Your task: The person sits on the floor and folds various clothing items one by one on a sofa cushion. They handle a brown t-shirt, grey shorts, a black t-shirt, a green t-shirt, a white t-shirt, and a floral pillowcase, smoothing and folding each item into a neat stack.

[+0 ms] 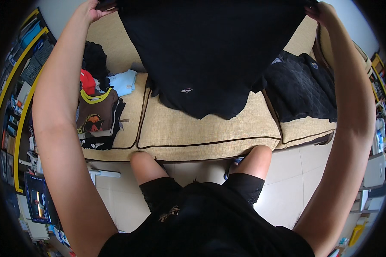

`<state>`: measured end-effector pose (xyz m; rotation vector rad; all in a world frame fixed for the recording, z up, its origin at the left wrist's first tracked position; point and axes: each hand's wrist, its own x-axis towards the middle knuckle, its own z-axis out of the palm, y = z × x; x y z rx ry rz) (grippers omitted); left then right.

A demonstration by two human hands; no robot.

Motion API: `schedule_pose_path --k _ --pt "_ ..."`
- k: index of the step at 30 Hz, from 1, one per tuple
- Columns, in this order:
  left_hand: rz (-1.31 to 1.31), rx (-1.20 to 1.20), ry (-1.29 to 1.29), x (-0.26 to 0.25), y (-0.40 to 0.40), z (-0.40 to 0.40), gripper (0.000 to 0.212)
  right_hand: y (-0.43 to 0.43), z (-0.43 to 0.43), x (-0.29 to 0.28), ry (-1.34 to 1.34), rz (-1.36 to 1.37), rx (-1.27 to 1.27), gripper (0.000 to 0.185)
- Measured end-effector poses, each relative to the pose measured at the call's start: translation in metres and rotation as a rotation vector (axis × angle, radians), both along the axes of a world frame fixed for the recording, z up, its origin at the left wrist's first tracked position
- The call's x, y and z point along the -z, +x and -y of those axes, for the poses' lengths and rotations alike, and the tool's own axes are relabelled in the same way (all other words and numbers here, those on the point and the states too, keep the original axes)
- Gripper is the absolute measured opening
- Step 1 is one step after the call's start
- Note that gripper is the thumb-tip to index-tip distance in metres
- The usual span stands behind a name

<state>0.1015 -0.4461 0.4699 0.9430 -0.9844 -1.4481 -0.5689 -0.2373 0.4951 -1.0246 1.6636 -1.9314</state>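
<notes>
Both my arms are raised and spread wide, stretching a black cloth garment (199,57) between them over the sofa. My left hand (95,11) grips its upper left edge near the top of the view. At the upper right, my right hand (320,13) has hold of the opposite edge. The garment's top runs out of view. A small light emblem shows near its lower end, which hangs in loose folds over the middle sofa cushion (209,141).
On the left cushion lie a stack of folded shirts with a brown printed T-shirt (98,109) on top, a light blue folded cloth (123,83), a red cloth (87,82) and a black heap (95,59). Dark garments (300,86) lie to the right. Shelves (19,106) stand far left.
</notes>
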Motion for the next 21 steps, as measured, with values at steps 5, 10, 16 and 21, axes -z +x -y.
schedule_pose_path --k 5,10,16,21 --pt "0.042 -0.108 -0.207 0.001 0.023 -0.004 0.038 0.060 -0.052 -0.006 -0.030 0.016 -0.166 0.032" --pt "0.078 -0.002 -0.344 -0.010 0.019 -0.043 0.044 0.070 -0.091 -0.015 -0.268 0.117 -0.465 0.025" --pt "-0.031 -0.029 -0.199 0.005 -0.005 -0.036 0.047 0.050 -0.026 0.005 -0.137 -0.009 -0.312 0.032" --pt "-0.147 -0.081 -0.035 0.038 -0.045 -0.025 0.048 0.054 0.041 0.065 -0.097 0.031 -0.322 0.027"
